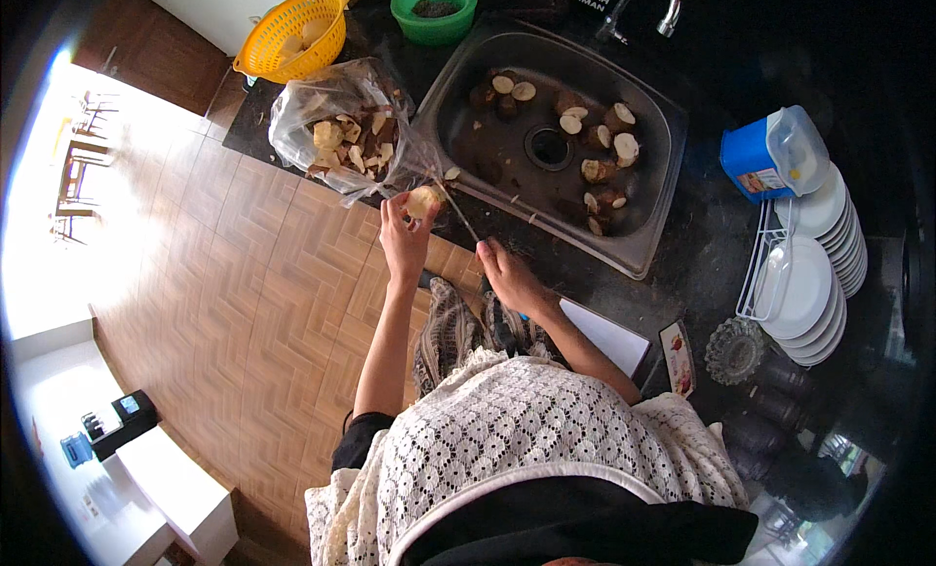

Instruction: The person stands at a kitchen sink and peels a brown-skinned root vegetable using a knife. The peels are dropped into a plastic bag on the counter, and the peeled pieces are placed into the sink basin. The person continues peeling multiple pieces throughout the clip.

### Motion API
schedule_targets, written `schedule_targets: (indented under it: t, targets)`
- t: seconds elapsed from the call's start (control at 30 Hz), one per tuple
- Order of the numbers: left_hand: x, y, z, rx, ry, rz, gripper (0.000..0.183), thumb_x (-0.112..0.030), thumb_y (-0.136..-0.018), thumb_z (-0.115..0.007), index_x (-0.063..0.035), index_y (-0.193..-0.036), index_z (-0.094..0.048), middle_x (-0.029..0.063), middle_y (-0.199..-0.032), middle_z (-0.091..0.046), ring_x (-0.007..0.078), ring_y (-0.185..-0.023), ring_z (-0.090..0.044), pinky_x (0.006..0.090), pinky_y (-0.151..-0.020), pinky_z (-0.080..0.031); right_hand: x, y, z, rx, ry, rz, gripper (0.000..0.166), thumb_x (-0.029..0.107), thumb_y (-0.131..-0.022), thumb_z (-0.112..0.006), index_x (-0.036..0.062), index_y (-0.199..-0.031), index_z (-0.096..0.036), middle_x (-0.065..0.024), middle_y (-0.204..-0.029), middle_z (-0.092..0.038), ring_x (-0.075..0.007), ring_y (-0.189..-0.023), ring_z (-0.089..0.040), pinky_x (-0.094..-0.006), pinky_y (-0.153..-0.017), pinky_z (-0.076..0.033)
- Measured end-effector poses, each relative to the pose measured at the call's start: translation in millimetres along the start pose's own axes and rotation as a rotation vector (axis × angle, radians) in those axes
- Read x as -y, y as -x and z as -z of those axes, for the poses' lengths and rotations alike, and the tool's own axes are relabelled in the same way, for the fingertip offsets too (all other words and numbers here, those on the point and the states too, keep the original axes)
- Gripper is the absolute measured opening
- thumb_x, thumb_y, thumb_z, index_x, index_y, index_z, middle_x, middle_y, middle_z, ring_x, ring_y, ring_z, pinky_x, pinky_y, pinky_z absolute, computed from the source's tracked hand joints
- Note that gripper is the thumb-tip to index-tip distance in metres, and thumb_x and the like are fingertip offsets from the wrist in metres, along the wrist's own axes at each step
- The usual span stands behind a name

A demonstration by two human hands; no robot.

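Observation:
A pale, mostly peeled tuber piece (422,202) sits in the fingers of my left hand (406,233), in front of the counter edge. My right hand (510,275) grips a knife (459,210) by its handle, which the fingers hide. The blade points up and left, its tip close beside the tuber piece; whether they touch I cannot tell. Just beyond my left hand lies a clear plastic bag (296,127) with brown and pale peelings (371,143) in it. Several unpeeled tuber chunks (625,149) with white cut ends rest in the metal sink (504,153).
A yellow colander (256,43) holding pale pieces and a green bowl (417,31) with dark contents stand at the back left. A faucet (669,14) overhangs the sink's far side. White plates (793,277) in a rack, a blue container (746,156) and a glass dish (735,350) stand at right.

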State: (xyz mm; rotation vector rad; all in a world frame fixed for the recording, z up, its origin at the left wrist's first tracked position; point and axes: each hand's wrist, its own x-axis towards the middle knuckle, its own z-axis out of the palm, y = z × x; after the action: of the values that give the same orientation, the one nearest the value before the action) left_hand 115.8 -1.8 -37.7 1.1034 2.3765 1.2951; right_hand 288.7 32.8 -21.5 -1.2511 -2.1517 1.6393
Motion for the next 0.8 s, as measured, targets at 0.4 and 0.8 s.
schedule_targets:
  t: [0.4,0.8]
  targets:
    - [4,3,-9,-0.072,0.034,-0.007,0.046,-0.033,-0.073,-0.070,-0.0009,-0.099,-0.049,0.0119,-0.094,-0.053,0.0266,-0.080,-0.059,0.0347,-0.060,-0.050,-10,-8,-23,-0.160,0.090,0.025,0.048,0.040,-0.093,-0.028,-0.0027,-0.106,-0.044,-0.0293,-0.075,-0.057,-0.0471,-0.076,-0.054,-0.0517,-0.066,-0.045]
    - [8,0,-8,-0.051,-0.127,-0.158,0.046,-0.035,-0.076,-0.065,0.0024,-0.097,-0.047,0.0159,-0.091,-0.050,0.0329,-0.082,-0.052,0.0405,-0.067,-0.043,-8,-19,-28,-0.133,0.136,0.017,0.047,0.037,-0.092,-0.030,-0.0069,-0.107,-0.040,-0.0304,-0.078,-0.057,-0.0461,-0.075,-0.055,-0.0520,-0.066,-0.046]
